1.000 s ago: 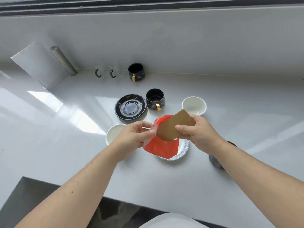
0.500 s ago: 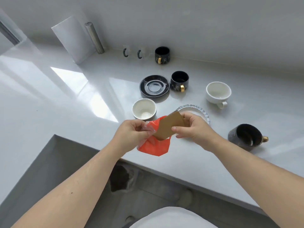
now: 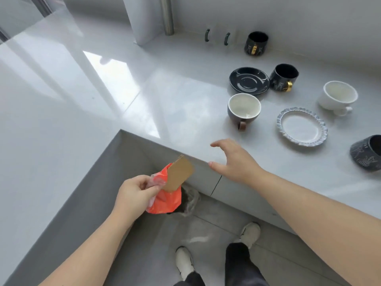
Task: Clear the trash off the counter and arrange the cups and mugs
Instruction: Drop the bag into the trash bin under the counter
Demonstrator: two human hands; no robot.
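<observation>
Below the counter edge (image 3: 185,150), my left hand (image 3: 135,196) pinches the orange wrapper (image 3: 166,202) and brown card (image 3: 179,175). My right hand (image 3: 234,162) hovers spread, holding nothing.

- You have one view only, a wide-angle camera worn on the head, so no second view shares the scene.
- It looks forward and steeply down over the inner corner of the white counter (image 3: 103,124), with your shoes (image 3: 184,263) on the floor at the bottom edge.
- It sits close: both forearms run in from the lower edge, and the cups lie toward the upper right.
</observation>
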